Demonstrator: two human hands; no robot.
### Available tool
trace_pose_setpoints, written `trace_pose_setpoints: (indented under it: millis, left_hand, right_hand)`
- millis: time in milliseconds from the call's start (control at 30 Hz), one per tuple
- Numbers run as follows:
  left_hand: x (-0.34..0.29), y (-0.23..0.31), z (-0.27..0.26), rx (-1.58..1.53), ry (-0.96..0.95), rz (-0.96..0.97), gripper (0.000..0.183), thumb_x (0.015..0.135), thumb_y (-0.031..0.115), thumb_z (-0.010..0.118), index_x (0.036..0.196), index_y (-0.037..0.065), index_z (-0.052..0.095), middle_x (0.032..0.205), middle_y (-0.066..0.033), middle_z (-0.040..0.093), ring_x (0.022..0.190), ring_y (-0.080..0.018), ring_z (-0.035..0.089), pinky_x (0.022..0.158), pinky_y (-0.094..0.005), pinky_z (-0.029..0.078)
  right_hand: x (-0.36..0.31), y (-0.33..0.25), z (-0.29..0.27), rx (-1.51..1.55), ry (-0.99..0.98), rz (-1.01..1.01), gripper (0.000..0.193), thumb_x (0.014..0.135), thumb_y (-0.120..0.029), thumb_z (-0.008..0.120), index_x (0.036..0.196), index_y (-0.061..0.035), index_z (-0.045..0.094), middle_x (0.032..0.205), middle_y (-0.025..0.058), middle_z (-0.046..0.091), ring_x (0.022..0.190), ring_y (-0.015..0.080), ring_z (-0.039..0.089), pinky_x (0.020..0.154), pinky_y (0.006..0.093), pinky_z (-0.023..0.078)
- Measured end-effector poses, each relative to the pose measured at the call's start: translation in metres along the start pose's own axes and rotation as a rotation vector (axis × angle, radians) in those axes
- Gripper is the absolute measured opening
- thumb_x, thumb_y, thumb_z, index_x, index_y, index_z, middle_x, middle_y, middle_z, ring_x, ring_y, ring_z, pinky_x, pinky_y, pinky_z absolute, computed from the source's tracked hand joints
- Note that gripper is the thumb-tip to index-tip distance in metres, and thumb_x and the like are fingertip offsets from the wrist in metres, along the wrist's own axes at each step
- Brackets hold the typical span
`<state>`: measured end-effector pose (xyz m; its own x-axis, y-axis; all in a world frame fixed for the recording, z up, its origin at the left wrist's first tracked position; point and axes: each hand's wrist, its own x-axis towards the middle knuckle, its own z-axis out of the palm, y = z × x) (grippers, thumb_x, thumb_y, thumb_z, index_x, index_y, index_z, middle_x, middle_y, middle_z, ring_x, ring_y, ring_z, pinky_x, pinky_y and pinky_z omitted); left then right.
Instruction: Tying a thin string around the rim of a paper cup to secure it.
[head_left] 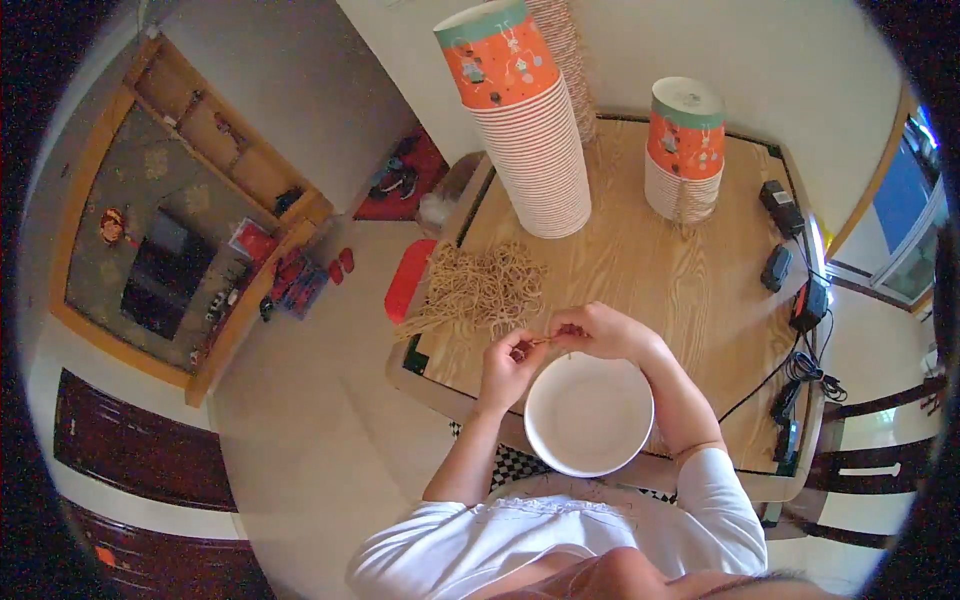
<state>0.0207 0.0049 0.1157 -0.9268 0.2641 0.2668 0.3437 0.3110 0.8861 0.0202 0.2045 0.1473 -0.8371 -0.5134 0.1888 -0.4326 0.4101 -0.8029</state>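
Note:
My left hand (508,366) and my right hand (603,331) meet over the near edge of the table, fingers closed in a pinch. Between them runs a short length of tan cord (541,340), gripped at both sides; its ends are mostly hidden by my fingers. Just below my right hand, a white paper tub (590,412) faces up with its inside bare, close against my body. Beyond my left hand lies a tangled heap of tan cords (485,285).
A tall stack of orange and green paper tubs (535,140) rises at the back, with another stack partly behind it. A shorter stack (686,150) stands to its right. Black power adapters and cables (808,305) line the table's right edge. A red object (408,282) sits beside the cords.

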Motion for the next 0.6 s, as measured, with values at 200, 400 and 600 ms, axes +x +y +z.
trace_pose_setpoints:
  millis: [200, 400, 600]
  left_hand:
    - [-0.001, 0.004, -0.003, -0.021, -0.064, -0.085, 0.014, 0.080, 0.010, 0.067, 0.089, 0.000, 0.066, 0.082, -0.0039, 0.067, 0.073, -0.0090, 0.059, 0.066, -0.0245, 0.049]
    - [0.000, 0.003, -0.004, -0.005, -0.044, -0.126, 0.015, 0.083, 0.012, 0.064, 0.092, 0.000, 0.066, 0.083, -0.0049, 0.067, 0.074, -0.0109, 0.060, 0.068, -0.0252, 0.049]
    - [0.002, 0.001, -0.003, 0.127, -0.020, -0.067, 0.014, 0.085, 0.012, 0.061, 0.094, 0.001, 0.065, 0.082, -0.0049, 0.066, 0.072, -0.0102, 0.058, 0.064, -0.0255, 0.048]
  right_hand:
    - [0.000, 0.014, 0.004, -0.007, 0.015, -0.058, 0.014, 0.082, -0.014, 0.061, 0.092, -0.0041, 0.060, 0.079, 0.0119, 0.062, 0.071, 0.0252, 0.061, 0.063, 0.0348, 0.046]
    - [0.002, 0.007, 0.002, -0.022, 0.022, -0.055, 0.013, 0.082, -0.014, 0.061, 0.091, -0.0036, 0.061, 0.080, 0.0115, 0.062, 0.072, 0.0243, 0.061, 0.064, 0.0340, 0.046]
    - [0.004, 0.010, 0.007, -0.066, 0.046, -0.131, 0.013, 0.081, -0.013, 0.062, 0.089, -0.0025, 0.060, 0.081, 0.0117, 0.061, 0.073, 0.0257, 0.060, 0.064, 0.0345, 0.047]
